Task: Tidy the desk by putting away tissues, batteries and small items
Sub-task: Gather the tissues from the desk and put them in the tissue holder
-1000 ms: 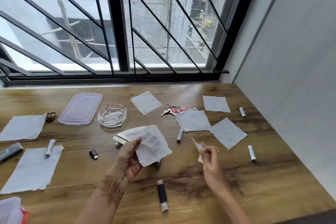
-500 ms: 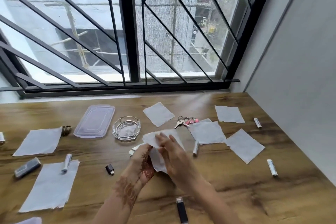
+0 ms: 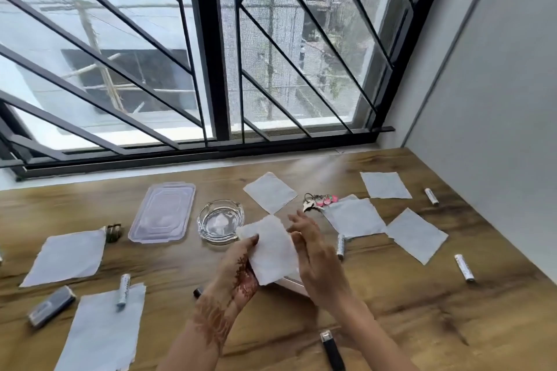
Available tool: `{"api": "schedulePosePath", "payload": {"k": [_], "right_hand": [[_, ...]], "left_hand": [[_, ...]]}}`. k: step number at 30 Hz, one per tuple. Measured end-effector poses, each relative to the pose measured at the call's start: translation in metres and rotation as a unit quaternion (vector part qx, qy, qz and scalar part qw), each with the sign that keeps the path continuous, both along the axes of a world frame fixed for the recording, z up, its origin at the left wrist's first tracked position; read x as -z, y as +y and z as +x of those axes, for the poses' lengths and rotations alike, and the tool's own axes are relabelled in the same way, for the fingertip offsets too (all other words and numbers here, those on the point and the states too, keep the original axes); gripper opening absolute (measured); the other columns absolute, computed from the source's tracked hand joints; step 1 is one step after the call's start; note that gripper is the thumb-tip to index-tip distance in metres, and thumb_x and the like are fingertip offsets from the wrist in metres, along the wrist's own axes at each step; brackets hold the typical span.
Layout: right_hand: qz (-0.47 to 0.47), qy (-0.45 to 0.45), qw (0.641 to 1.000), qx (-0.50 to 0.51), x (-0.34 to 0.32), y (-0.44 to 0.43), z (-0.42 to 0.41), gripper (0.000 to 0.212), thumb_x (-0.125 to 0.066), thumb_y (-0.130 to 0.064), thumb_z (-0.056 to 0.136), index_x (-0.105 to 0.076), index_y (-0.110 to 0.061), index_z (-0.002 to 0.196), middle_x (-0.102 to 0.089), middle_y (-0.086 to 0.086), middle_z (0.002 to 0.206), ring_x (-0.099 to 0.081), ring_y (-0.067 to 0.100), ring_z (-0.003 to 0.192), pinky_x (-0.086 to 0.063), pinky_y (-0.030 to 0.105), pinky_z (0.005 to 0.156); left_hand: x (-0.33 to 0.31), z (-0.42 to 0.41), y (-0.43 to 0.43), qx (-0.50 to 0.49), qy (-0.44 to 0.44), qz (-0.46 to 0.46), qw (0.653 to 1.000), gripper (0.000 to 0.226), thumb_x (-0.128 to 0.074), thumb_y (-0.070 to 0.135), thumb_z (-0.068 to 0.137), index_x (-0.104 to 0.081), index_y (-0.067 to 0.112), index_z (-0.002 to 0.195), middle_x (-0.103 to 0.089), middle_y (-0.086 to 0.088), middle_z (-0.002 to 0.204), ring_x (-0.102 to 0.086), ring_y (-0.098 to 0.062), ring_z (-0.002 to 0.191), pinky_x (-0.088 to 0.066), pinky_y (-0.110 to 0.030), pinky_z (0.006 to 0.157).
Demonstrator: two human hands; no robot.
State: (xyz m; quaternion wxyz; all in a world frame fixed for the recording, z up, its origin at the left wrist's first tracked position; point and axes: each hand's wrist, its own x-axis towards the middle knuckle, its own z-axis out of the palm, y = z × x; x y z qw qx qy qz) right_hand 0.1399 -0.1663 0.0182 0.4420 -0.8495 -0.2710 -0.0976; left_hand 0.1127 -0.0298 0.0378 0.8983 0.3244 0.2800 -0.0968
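Above the wooden desk (image 3: 391,310), the left hand (image 3: 241,271) pinches a stack of tissues (image 3: 272,250) while the right hand (image 3: 315,259) presses straight fingers against its edge; seemingly thumb-held only, loose sheets could slip out.

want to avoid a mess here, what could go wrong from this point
1. The battery lies right beside the right hand; a sideways move could nudge it and set it rolling.
2. The glass ashtray sits just beyond the tissue that the left hand holds; a careless reach might knock it.
3. The tissue looks thin with ragged edges, so a hard pull may tear it.
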Motion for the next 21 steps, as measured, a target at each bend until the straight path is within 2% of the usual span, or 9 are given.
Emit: {"api": "schedulePosePath", "payload": {"k": [2,4,7,9,13,16,18,21], "right_hand": [[-0.005,-0.004,0.999,0.040,0.004,-0.009,0.007,0.034,-0.028,-0.039,0.094,-0.051,-0.019,0.109,-0.045,-0.013,0.129,-0.029,-0.005,0.130,-0.021,0.000,0.102],[-0.007,0.009,0.996,0.087,0.010,-0.024,0.020,0.029,-0.035,-0.032,0.098,-0.054,-0.013,0.108,-0.050,-0.007,0.128,-0.031,-0.002,0.129,-0.026,0.007,0.104],[-0.050,0.052,0.981,0.178,0.028,-0.063,0.044,0.022,-0.041,-0.018,0.097,-0.055,-0.006,0.108,-0.051,0.011,0.133,-0.032,0.021,0.136,-0.037,0.039,0.106],[-0.096,0.077,0.964,0.236,0.041,-0.096,0.056,0.021,-0.042,-0.017,0.096,-0.054,-0.003,0.106,-0.054,0.018,0.128,-0.034,0.032,0.135,-0.038,0.049,0.103],[-0.165,0.117,0.920,0.335,0.057,-0.148,0.070,0.018,-0.048,-0.017,0.094,-0.055,-0.001,0.093,-0.057,0.022,0.110,-0.042,0.040,0.120,-0.034,0.054,0.102],[-0.217,0.147,0.892,0.368,0.067,-0.170,0.078,0.022,-0.054,-0.021,0.091,-0.056,0.001,0.095,-0.057,0.020,0.112,-0.037,0.039,0.126,-0.028,0.050,0.107],[-0.221,0.146,0.889,0.373,0.070,-0.174,0.082,0.019,-0.056,-0.020,0.090,-0.056,-0.001,0.090,-0.059,0.019,0.107,-0.036,0.039,0.127,-0.028,0.049,0.107],[-0.219,0.107,0.893,0.377,0.069,-0.169,0.086,0.016,-0.059,-0.008,0.086,-0.050,-0.007,0.073,-0.061,0.019,0.088,-0.048,0.041,0.111,-0.033,0.050,0.104]], "left_hand": [[0.001,0.001,0.006,-0.012,0.007,0.012,1.000,0.025,-0.037,0.014,0.097,-0.057,-0.002,0.101,-0.070,-0.014,0.073,-0.068,-0.025,0.062,-0.055,-0.031,0.042],[0.000,0.003,0.010,-0.019,0.006,0.004,1.000,0.024,-0.036,0.014,0.097,-0.056,0.001,0.094,-0.070,-0.011,0.060,-0.068,-0.020,0.050,-0.053,-0.030,0.039],[0.001,0.008,0.014,-0.003,-0.003,0.002,1.000,0.024,-0.035,0.013,0.098,-0.055,0.002,0.090,-0.069,-0.010,0.055,-0.067,-0.018,0.046,-0.051,-0.027,0.036],[0.000,0.010,0.017,0.009,-0.006,0.005,1.000,0.022,-0.038,0.013,0.097,-0.056,0.002,0.091,-0.071,-0.010,0.058,-0.068,-0.020,0.048,-0.053,-0.032,0.037],[0.003,0.013,0.021,0.016,-0.010,0.006,1.000,0.024,-0.036,0.012,0.097,-0.056,0.003,0.087,-0.070,-0.010,0.056,-0.067,-0.021,0.046,-0.052,-0.033,0.036],[0.004,0.013,0.022,0.016,-0.022,-0.003,1.000,0.025,-0.035,0.011,0.097,-0.056,0.003,0.088,-0.071,-0.010,0.058,-0.068,-0.021,0.048,-0.053,-0.034,0.038],[0.006,0.014,0.023,0.008,-0.030,-0.008,0.999,0.023,-0.035,0.010,0.097,-0.056,0.003,0.091,-0.071,-0.010,0.060,-0.068,-0.021,0.050,-0.054,-0.035,0.039],[0.009,0.019,0.025,0.006,-0.033,-0.004,0.999,0.021,-0.037,0.009,0.097,-0.057,0.003,0.093,-0.071,-0.010,0.060,-0.068,-0.021,0.050,-0.055,-0.037,0.040]]}}
